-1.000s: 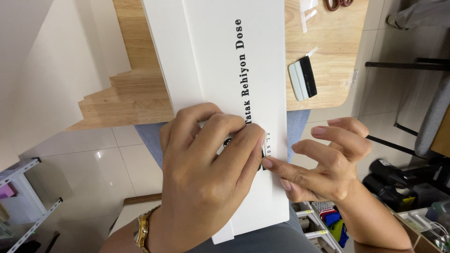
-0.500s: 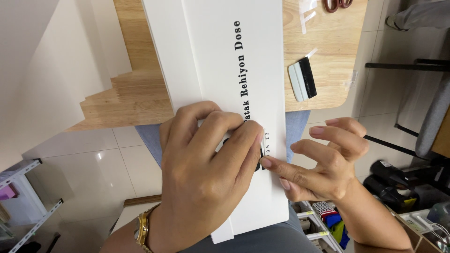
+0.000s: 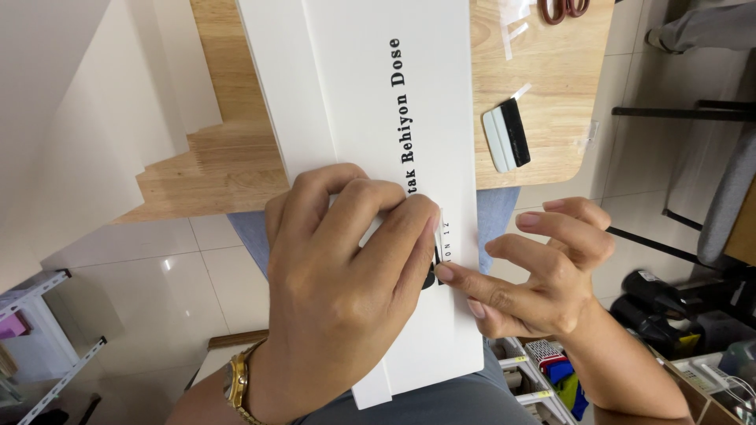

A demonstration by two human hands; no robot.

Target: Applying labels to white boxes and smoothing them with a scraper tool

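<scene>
The left hand (image 3: 339, 291) lay flat on the lower part of a long white board (image 3: 370, 118), its grip pressed together and pinching a small strip at the fingertips (image 3: 421, 224) beside black lettering. The right hand (image 3: 543, 275) touched the same spot with its forefinger and thumb tips, the other fingers spread and lifted. The board ran from the person's lap up across a wooden worktop (image 3: 543, 63). On the worktop, just right of the board, lay a small squeegee (image 3: 506, 135); scissors (image 3: 563, 8) sat at the top edge.
</scene>
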